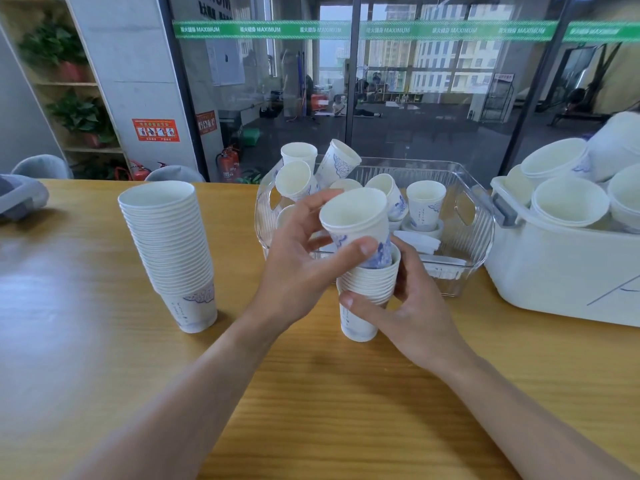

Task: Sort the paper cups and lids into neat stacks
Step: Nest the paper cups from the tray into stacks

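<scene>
My left hand (298,265) grips a single white paper cup (356,220) with blue print, tilted, its base partly inside the top of a short stack of cups (367,289). My right hand (408,306) grips that short stack, which stands on the wooden table. A tall stack of cups (169,244) stands upright to the left. Behind my hands a clear plastic bin (474,216) holds several loose cups (425,202) and some white lids (420,240).
A white tub (561,271) with larger white cups (568,202) sits at the right on the table (311,393). A grey bundle (20,199) lies at the far left edge. Chair backs and a glass wall stand beyond the table.
</scene>
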`<state>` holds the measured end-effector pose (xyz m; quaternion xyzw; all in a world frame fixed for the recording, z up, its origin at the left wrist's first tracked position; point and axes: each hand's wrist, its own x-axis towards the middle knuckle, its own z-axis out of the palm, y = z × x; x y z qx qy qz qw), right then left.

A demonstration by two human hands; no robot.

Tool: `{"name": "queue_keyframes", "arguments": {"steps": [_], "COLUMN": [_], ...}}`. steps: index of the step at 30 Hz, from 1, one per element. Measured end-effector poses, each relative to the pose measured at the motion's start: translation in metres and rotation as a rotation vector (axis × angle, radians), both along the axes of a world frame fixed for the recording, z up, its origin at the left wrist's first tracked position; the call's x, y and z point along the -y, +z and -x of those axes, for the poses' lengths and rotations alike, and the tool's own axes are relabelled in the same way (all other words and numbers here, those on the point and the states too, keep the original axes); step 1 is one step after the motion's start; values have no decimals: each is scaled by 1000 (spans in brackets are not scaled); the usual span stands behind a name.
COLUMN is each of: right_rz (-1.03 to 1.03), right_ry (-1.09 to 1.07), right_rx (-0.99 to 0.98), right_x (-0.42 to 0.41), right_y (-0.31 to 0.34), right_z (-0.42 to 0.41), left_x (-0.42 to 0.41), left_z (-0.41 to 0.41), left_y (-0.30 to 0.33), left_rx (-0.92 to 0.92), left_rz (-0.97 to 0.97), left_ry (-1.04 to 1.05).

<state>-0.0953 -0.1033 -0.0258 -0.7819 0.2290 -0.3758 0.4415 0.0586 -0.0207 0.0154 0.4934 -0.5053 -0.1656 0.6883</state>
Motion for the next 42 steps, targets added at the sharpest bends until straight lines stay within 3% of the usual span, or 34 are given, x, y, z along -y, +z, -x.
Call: {"name": "queue_keyframes", "arguments": {"steps": [5, 12, 20, 25, 30, 35, 42], "right_rz": [-9, 38, 13, 33, 99, 243, 356], "right_ry": [25, 106, -62, -123, -203, -257, -251], "right_rx": [-38, -249, -137, -71, -39, 2, -196], "right_x": [2, 17, 36, 37, 46, 67, 110], "right_y": [3, 5, 1, 1, 16, 51, 79], "right_z": [3, 18, 25, 24, 18, -8, -70], "left_x": [3, 3, 5, 7, 17, 41, 77], "left_z": [0, -1, -5, -14, -33, -56, -68], "left_y": [-9, -14, -18, -21, -17, 6, 20], "left_rx": [54, 19, -76, -55, 171, 410, 813], "left_rz": [-114, -137, -112, -109, -115, -263, -374], "left_ry": [-49, -63, -25, 119, 365, 553, 733]}}
